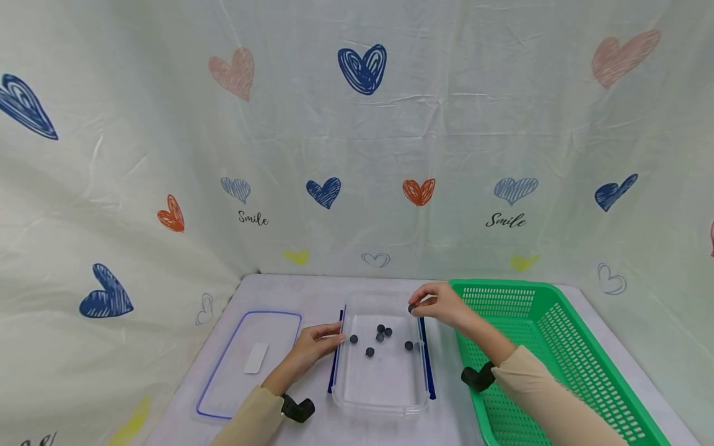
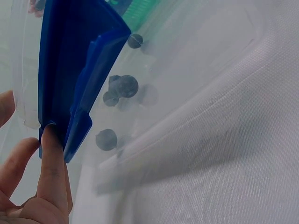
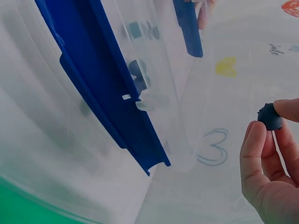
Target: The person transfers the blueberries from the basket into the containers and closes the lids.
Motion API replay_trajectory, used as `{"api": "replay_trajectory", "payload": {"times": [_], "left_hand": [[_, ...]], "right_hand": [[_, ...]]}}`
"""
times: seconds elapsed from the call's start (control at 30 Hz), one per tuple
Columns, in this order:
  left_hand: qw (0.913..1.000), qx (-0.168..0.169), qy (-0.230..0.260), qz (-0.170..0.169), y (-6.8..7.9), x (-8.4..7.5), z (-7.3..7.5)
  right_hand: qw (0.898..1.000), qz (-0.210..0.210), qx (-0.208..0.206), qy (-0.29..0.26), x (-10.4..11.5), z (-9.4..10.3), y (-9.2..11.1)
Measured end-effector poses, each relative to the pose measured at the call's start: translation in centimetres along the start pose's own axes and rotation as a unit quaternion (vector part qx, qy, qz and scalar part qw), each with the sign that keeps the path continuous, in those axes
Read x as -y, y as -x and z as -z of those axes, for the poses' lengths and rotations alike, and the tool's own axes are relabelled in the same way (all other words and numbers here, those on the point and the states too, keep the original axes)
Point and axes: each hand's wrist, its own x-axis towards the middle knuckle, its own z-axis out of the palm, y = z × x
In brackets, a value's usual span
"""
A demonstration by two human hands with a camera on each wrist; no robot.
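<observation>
A clear plastic storage box (image 1: 379,378) with blue side latches stands on the table, and several blueberries (image 1: 370,352) lie scattered in it. At the box's left rim is my left hand (image 1: 312,344). Its fingertips (image 2: 51,140) touch the inner side of the hanging blue latch (image 2: 65,70), and the thumb is on the other side of the wall. Over the far right corner of the box, my right hand (image 1: 440,303) pinches a single blueberry (image 3: 270,116) between thumb and fingers, held above the rim.
A green perforated basket (image 1: 549,291) stands to the right of the box, under my right forearm. On the left lies a clear lid (image 1: 234,378) with a blue edge, a small white rectangular piece (image 1: 256,358) on it. A heart-printed curtain (image 1: 357,136) hangs behind the table.
</observation>
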Motion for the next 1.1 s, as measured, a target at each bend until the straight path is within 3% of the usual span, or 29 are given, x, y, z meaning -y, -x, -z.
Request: {"api": "replay_trajectory", "payload": {"times": [0.6,1.1], "left_hand": [[0.9999,0.006,0.011,0.0,-0.1,0.2,0.0],[1.0,0.004,0.003,0.001,-0.1,0.2,0.0]], "right_hand": [[0.997,0.016,0.024,0.07,-0.6,-1.8,-0.3],[0.994,0.02,0.043,0.096,-1.4,-2.8,-0.7]]}}
